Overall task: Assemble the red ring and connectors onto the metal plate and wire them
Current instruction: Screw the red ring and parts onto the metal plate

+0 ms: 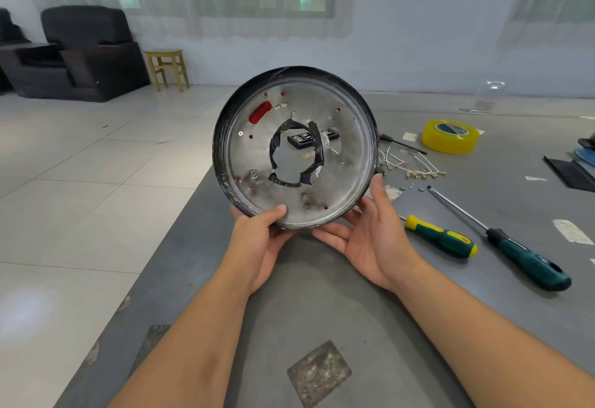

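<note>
1. While held upright above the counter (322, 278), the metal plate (347, 137) faces the camera: a round, dark-rimmed disc with a central hole edged in black tape, and red showing through a slot and several small holes, likely the red ring behind it.
2. Left hand (257, 240): grips the plate's lower rim, thumb curled over the front face, fingers behind.
3. Right hand (370, 240): released, fingers straight, cradling the lower-right rim; the thumb tip touches the edge.
4. Wires with terminals (415, 166): loose on the counter, right of the plate, not yet fitted.
5. Tools, right side: yellow-green screwdriver (441, 237), long dark-green screwdriver (502, 240), yellow tape roll (450, 135). A black bit case (301, 141) shows through the central hole.
6. Risk: only one hand truly clamps the plate; a turn or tilt could let it slip off the open right palm. The cut hole's edge looks ragged under peeling tape, so wires or fingers may snag.
7. Room: bare counter lies directly below for setting down. The counter's left edge is near, with floor beyond; a plate laid leftward could overhang. Rightward, tools and wires crowd the surface.
</note>
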Demonstrator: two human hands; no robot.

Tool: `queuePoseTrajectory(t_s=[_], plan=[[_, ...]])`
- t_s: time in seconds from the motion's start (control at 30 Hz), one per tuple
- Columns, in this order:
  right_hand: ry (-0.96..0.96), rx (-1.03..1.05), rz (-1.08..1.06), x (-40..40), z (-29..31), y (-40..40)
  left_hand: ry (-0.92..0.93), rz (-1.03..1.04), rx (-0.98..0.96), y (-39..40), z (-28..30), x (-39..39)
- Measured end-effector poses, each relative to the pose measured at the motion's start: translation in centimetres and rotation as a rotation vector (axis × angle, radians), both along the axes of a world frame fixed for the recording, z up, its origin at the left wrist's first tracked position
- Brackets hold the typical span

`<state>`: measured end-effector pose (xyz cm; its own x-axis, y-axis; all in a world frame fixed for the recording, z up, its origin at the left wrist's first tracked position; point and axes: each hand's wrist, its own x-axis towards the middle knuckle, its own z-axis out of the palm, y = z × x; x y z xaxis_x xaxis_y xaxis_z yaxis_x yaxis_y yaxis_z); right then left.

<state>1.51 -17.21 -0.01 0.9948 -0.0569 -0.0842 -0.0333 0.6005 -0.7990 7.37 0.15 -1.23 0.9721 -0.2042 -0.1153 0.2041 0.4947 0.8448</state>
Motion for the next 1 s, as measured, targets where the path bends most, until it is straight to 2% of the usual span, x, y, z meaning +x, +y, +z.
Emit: queuePoseTrajectory(t_s=[0.17, 0.5, 0.73, 1.0], plan=[[0.062, 0.174, 0.071, 0.2, -0.3, -0.7, -0.123, 0.026, 0.058, -0.3, -0.2, -0.3], [0.006, 0.242, 0.038, 0.3, -0.8, 0.4, -0.236, 0.132, 0.138, -0.7, -1.1, -1.0], [0.024, 0.22, -0.003, 0.5, -1.0, 0.6, -0.124, 0.001, 0.157, -0.2, -0.4, -1.2], [0.053, 0.177, -0.062, 0.5, -0.9, 0.8, -0.116, -0.038, 0.083, 0.2, -0.3, -1.2]])
